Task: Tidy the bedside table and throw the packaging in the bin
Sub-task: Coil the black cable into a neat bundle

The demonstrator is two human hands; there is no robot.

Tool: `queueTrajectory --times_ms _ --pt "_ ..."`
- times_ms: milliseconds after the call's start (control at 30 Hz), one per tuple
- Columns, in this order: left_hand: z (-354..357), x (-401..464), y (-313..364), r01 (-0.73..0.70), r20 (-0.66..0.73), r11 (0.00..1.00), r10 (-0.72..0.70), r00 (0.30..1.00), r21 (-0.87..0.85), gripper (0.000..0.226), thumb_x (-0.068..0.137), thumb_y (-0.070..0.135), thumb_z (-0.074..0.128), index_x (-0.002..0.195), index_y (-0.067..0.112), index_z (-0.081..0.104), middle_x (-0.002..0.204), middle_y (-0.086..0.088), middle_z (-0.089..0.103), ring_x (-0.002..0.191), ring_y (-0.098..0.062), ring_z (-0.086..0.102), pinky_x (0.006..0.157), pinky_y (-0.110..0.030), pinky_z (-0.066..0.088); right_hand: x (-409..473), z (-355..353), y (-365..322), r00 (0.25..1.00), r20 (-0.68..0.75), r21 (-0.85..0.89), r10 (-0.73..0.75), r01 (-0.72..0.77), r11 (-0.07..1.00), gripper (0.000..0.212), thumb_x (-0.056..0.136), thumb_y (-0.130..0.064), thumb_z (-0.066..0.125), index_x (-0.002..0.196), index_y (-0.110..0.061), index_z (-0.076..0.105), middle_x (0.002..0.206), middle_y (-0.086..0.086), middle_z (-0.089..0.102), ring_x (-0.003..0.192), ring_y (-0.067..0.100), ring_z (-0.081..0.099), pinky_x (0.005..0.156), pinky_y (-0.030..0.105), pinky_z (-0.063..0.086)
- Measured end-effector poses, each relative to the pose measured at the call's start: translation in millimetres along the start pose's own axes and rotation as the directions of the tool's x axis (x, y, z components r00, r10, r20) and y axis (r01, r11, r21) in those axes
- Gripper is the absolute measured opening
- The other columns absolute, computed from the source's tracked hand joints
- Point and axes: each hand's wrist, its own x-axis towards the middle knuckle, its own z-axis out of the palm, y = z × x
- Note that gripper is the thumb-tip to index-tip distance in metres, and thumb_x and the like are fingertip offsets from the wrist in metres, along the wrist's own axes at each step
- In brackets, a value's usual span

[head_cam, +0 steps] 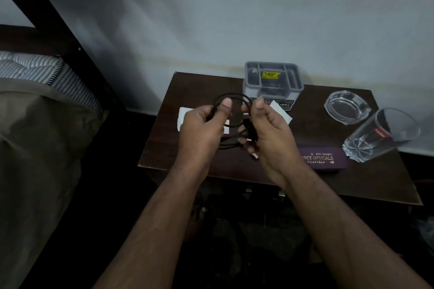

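Note:
Both hands hold a thin black cable (234, 96) looped into a coil above the dark wooden bedside table (192, 87). My left hand (202, 129) pinches the left side of the loop, thumb up. My right hand (270, 131) grips the right side where the strands bunch. Two white pieces of packaging lie on the table under the hands: one (184, 115) at the left, one (281, 112) at the right, both partly hidden.
A grey plastic organiser (273, 80) with a yellow price sticker stands at the table's back by the wall. A glass ashtray (347, 107) and a drinking glass (380, 136) are at the right. A purple spectacle case (324, 159) lies near the front. A bed (42, 112) is at the left.

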Motion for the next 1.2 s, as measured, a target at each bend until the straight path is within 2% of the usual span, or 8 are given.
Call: queueTrajectory --times_ms 167,433,633,767,867,967,1100,1200 --pt "-4.3 8.2 3.5 0.121 -0.027 0.904 -0.145 0.989 -0.411 0.026 0.093 0.046 0.068 0.083 0.022 0.07 0.066 0.005 0.047 0.034 -0.005 0.035 0.035 -0.01 0.018 -3.1 -7.9 -6.9 0.992 0.12 -0.048 0.048 -0.043 0.998 0.023 0.088 -0.041 0.068 0.103 -0.024 0.067 0.071 -0.007 0.049 0.049 0.004 0.028 0.039 0.017 0.02" --pt "2.8 4.1 4.3 0.072 0.017 0.92 -0.071 0.997 -0.386 0.009 0.101 0.031 0.062 0.098 0.024 0.067 0.08 0.004 0.061 0.035 -0.002 0.036 0.035 -0.01 0.021 -12.4 -14.3 -12.4 0.996 0.085 -0.051 0.031 -0.027 0.998 0.019 0.104 -0.029 0.057 0.104 -0.013 0.065 0.062 -0.005 0.051 0.046 0.005 0.037 0.036 0.016 0.026" --pt "4.7 -10.5 7.7 -0.098 -0.076 0.916 0.073 0.994 -0.388 0.014 0.105 0.019 0.056 0.103 0.027 0.067 0.076 0.007 0.058 0.039 0.002 0.038 0.035 -0.012 0.025 -37.1 -23.4 -23.2 0.982 0.164 -0.456 -0.094 0.16 0.875 0.031 0.108 -0.024 0.051 0.091 -0.003 0.066 0.072 0.006 0.062 0.055 -0.002 0.056 0.047 0.014 0.039" --pt "7.5 -25.5 5.8 -0.079 -0.006 0.905 0.084 0.996 -0.417 0.015 0.107 0.022 0.052 0.103 0.028 0.065 0.079 0.008 0.064 0.038 -0.002 0.032 0.034 -0.011 0.023 -54.7 -44.0 -21.3 0.965 0.257 -0.563 0.052 0.106 0.819 0.022 0.105 -0.02 0.056 0.1 -0.002 0.068 0.074 0.0 0.071 0.068 0.003 0.065 0.046 0.021 0.043" --pt "17.6 -37.0 5.8 0.068 0.155 0.83 0.022 0.988 -0.554 0.013 0.108 0.024 0.049 0.106 0.027 0.061 0.079 0.007 0.068 0.033 -0.001 0.03 0.031 -0.009 0.02 -70.6 -53.7 -14.6 0.959 0.258 -0.555 0.12 0.046 0.831 0.011 0.104 -0.016 0.058 0.107 -0.011 0.067 0.073 -0.003 0.07 0.068 0.012 0.071 0.04 0.02 0.038" --pt "30.6 -41.2 5.7 0.168 0.239 0.783 -0.026 0.971 -0.599 0.013 0.108 0.022 0.047 0.105 0.027 0.059 0.082 0.005 0.072 0.028 0.0 0.03 0.03 -0.007 0.019 -76.4 -57.4 -15.7 0.993 0.117 -0.44 -0.021 0.071 0.895 0.014 0.103 -0.012 0.059 0.116 -0.017 0.062 0.076 0.009 0.065 0.054 0.022 0.065 0.04 0.015 0.039" --pt "46.2 -35.1 4.6 0.234 0.269 0.705 -0.064 0.961 -0.669 0.018 0.109 0.013 0.044 0.103 0.024 0.056 0.08 0.003 0.063 0.03 0.001 0.03 0.028 -0.008 0.019 -76.4 -68.5 -23.6 0.979 0.016 -0.276 -0.202 0.199 0.94 0.004 0.104 -0.012 0.057 0.104 -0.014 0.06 0.076 0.009 0.061 0.066 0.017 0.064 0.055 0.019 0.049" --pt "47.3 -27.1 -0.7 0.315 0.304 0.61 -0.125 0.944 -0.727 0.022 0.107 0.006 0.041 0.094 0.019 0.052 0.076 0.003 0.048 0.032 0.001 0.033 0.024 -0.012 0.02 -80.5 -73.9 -25.7 0.98 0.104 -0.241 -0.171 0.191 0.951 0.03 0.105 -0.033 0.051 0.101 -0.012 0.072 0.09 0.005 0.076 0.078 0.013 0.069 0.071 0.022 0.055"
